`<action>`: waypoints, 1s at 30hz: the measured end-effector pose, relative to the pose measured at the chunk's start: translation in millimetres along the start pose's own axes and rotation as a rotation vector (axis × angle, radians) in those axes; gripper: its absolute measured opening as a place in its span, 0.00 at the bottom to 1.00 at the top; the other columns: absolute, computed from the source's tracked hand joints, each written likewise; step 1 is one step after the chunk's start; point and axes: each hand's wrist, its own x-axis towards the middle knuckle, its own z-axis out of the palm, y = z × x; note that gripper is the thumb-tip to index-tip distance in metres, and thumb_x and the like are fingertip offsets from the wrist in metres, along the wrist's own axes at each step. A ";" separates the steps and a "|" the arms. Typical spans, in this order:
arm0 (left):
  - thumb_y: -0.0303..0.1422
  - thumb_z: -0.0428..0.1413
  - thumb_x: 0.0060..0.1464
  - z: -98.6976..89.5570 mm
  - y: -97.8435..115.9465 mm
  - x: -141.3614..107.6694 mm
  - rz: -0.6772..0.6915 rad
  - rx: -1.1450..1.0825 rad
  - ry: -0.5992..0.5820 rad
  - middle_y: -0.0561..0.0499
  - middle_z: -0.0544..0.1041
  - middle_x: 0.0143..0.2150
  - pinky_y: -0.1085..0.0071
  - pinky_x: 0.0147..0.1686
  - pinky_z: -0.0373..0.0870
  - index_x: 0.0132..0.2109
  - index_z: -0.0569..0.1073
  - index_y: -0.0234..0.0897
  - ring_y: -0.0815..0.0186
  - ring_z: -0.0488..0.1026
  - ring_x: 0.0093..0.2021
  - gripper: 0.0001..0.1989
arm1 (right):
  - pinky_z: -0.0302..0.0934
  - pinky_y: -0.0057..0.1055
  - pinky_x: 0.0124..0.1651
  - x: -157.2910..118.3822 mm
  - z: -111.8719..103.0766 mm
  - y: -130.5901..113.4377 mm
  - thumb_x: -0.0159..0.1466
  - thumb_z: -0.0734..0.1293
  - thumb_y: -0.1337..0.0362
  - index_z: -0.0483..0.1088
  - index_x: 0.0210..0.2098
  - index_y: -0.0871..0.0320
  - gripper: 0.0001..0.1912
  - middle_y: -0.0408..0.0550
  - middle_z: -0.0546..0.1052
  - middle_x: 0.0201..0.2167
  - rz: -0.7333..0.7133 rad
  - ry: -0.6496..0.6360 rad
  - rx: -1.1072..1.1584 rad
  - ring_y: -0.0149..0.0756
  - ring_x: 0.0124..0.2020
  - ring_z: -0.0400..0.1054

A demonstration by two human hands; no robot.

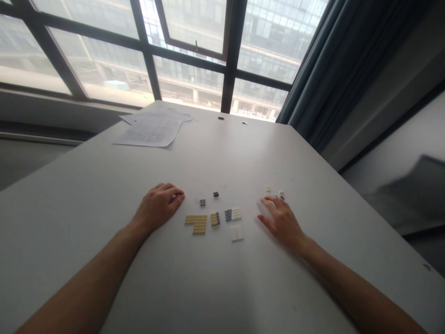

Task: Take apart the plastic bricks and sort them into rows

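My left hand [161, 205] rests on the white table, left of the toy bricks, its fingers curled together and nothing visible in them. On the right, my right hand [281, 221] has thumb and fingers apart and is slightly blurred. Its fingertips are beside small white pieces [267, 189] and dark pieces [282, 198]. Between my hands lie a tan stepped plate [199, 223], a tan and grey piece [215, 219], a grey and white piece [232, 214] and flat white tiles [237, 233]. Behind them sit a grey studded piece [202, 202] and a black brick [216, 195].
Printed papers [153, 128] overlap at the table's far left. Two small round fittings [221, 118] are near the far edge of the table [215, 153]. Beyond stand a framed window and a dark blue curtain [313, 79] at the right.
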 end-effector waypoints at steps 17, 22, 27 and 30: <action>0.42 0.48 0.57 3.1 -3.4 -0.7 0.013 -0.029 0.018 0.49 0.77 0.38 0.65 0.44 0.67 0.37 0.76 0.40 0.60 0.71 0.41 0.15 | 0.54 0.44 0.64 -8.4 1.0 -44.1 0.66 0.58 0.48 0.61 0.60 0.64 0.31 0.58 0.66 0.59 -0.142 -0.194 0.068 0.46 0.61 0.57; 0.42 0.48 0.58 2.6 1.9 -0.3 0.037 -0.080 0.086 0.48 0.77 0.40 0.63 0.47 0.68 0.39 0.76 0.39 0.59 0.72 0.43 0.16 | 0.57 0.45 0.62 -36.8 -6.6 17.0 0.67 0.57 0.51 0.63 0.59 0.63 0.27 0.58 0.67 0.58 0.018 -0.122 -0.018 0.45 0.60 0.60; 0.48 0.43 0.61 -0.7 31.1 3.9 0.149 -0.166 -0.042 0.45 0.73 0.53 0.59 0.55 0.63 0.52 0.72 0.40 0.57 0.68 0.54 0.23 | 0.58 0.46 0.61 -49.8 -7.3 44.1 0.68 0.55 0.51 0.63 0.58 0.61 0.27 0.57 0.68 0.57 0.065 -0.069 -0.037 0.45 0.59 0.61; 0.51 0.41 0.61 3.1 51.6 7.0 0.233 -0.125 -0.239 0.45 0.64 0.63 0.58 0.60 0.56 0.62 0.62 0.41 0.56 0.59 0.63 0.29 | 0.57 0.45 0.62 -50.1 -5.9 44.0 0.68 0.56 0.50 0.64 0.58 0.62 0.27 0.57 0.68 0.57 0.073 -0.057 -0.032 0.45 0.59 0.60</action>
